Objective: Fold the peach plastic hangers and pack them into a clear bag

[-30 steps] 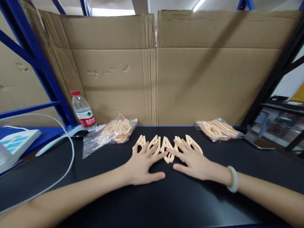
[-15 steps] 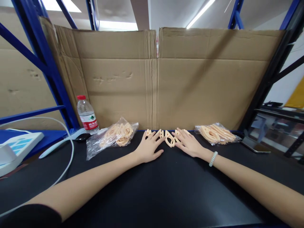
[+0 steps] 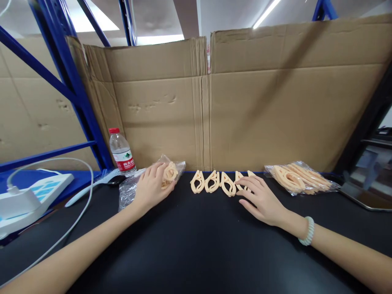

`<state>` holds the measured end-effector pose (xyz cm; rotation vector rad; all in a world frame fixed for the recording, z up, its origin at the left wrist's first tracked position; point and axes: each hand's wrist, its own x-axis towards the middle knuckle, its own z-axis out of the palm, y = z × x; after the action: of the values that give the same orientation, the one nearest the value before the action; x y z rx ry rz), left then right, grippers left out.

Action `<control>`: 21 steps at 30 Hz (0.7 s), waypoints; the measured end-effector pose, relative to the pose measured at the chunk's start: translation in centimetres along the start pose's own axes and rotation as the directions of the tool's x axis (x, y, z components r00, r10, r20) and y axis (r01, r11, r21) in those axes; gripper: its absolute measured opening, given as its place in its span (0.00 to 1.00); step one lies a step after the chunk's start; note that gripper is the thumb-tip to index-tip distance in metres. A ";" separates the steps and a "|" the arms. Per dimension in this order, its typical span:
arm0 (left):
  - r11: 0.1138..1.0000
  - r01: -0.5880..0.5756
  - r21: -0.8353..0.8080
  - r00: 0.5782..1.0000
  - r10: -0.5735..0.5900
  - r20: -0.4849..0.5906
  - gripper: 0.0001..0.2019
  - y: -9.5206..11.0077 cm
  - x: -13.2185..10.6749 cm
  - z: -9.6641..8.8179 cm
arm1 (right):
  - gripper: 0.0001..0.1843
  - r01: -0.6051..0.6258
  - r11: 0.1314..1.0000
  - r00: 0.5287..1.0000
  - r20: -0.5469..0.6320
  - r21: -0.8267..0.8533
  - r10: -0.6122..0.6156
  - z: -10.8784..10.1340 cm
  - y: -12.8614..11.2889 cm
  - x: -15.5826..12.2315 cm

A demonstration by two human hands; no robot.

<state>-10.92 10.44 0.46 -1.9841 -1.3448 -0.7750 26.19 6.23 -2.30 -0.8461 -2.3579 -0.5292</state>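
Observation:
My left hand [image 3: 154,185] is closed over a clear plastic bag [image 3: 127,194] of beige teardrop-shaped pieces [image 3: 170,173], which look like folded travel hangers; the fingertips are partly hidden behind the bag's contents. Several matching loose pieces stand side by side in a row at the back of the black table, among them a left one [image 3: 197,182], a second [image 3: 212,182] and a third [image 3: 228,184]. At the row's right end, my right hand [image 3: 260,200] is open with fingers apart, partly covering the last pieces. It wears a pale coiled wristband [image 3: 307,231].
Another clear bag of beige pieces [image 3: 301,177] lies at the back right, beside a dark flat device [image 3: 364,196]. A red-capped water bottle [image 3: 122,153], a brush handle [image 3: 82,194] and a power strip [image 3: 52,196] with a white cable are at left. Cardboard [image 3: 159,114] walls the back.
My left hand has moved left from the row onto the bag. My right hand has drawn back slightly to the right, uncovering more of the row. The view has shifted a little.

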 end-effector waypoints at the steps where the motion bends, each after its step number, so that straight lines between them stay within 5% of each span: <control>1: 1.000 -0.012 -0.014 1.000 0.012 0.008 0.25 0.0 -0.1 0.2 | 0.08 -0.011 1.000 1.000 -0.004 0.016 0.011 0.0 0.0 -0.1; 11: 0.987 -0.112 -0.111 0.994 0.112 -0.005 0.13 0.5 -0.7 0.4 | 0.11 -0.124 0.917 0.965 0.260 0.380 0.023 -0.5 -2.7 -0.6; 18: 0.980 -0.090 -0.176 0.996 0.090 -0.012 0.14 0.5 -0.9 0.9 | 0.19 -0.336 0.849 0.928 0.298 0.407 0.224 0.1 -1.9 -0.8; 21: 0.975 -0.093 -0.204 0.996 0.091 -0.019 0.15 0.5 -0.9 0.9 | 0.26 -0.396 0.867 0.877 0.404 0.301 0.260 -0.5 -3.3 -0.9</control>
<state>-10.65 10.42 -0.89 -2.1816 -1.1988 -0.9095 24.73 3.20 -3.08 -1.2062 -2.4249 0.2393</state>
